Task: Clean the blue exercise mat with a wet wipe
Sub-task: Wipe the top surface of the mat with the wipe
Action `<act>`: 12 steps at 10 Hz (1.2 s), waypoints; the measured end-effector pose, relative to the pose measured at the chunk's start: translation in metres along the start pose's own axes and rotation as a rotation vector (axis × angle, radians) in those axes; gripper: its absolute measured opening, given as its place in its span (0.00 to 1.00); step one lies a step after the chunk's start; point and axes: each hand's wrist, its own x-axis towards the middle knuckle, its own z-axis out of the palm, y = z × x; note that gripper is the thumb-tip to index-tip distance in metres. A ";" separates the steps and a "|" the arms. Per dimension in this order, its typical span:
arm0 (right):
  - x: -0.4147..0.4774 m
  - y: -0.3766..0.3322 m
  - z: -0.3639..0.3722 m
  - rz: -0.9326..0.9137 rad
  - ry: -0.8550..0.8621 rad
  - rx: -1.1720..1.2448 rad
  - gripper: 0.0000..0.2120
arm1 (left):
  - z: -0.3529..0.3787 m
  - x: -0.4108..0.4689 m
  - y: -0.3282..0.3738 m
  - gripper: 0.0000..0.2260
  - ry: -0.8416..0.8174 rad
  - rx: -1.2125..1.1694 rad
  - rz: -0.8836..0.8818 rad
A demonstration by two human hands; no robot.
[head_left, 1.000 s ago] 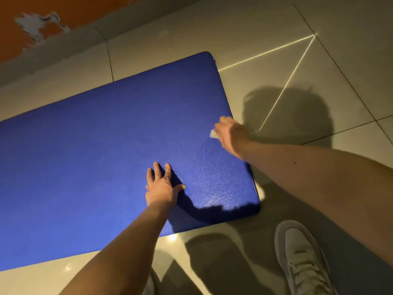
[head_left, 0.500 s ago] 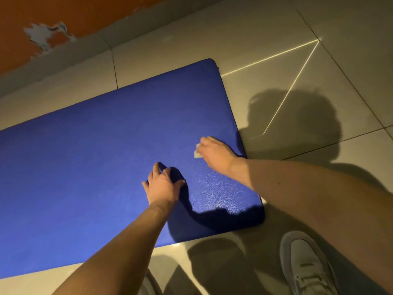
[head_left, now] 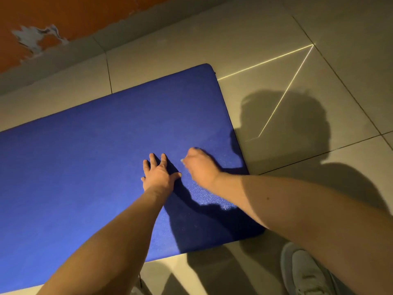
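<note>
Tiled floor [head_left: 265, 28], blue mat [head_left: 85, 156]; on it flat left hand [head_left: 158, 175], right hand [head_left: 200, 165] alongside, curled round wipe [head_left: 182, 160]

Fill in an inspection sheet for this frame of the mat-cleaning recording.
Surface: tiled floor, crossed by thin bright light lines.
Job's things: blue exercise mat flat on the floor; wet wipe, only a pale edge showing.
Clutter: nothing seen.
Grips: left hand flat on the mat, fingers spread; right hand curled round the wipe, on the mat.
Cables: nothing seen.
Surroundings: orange wall with peeled paint; white shoe by the mat's near corner.
</note>
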 end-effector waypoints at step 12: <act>0.063 0.048 -0.046 0.243 0.231 -0.048 0.09 | -0.010 0.010 0.000 0.34 0.076 0.057 0.046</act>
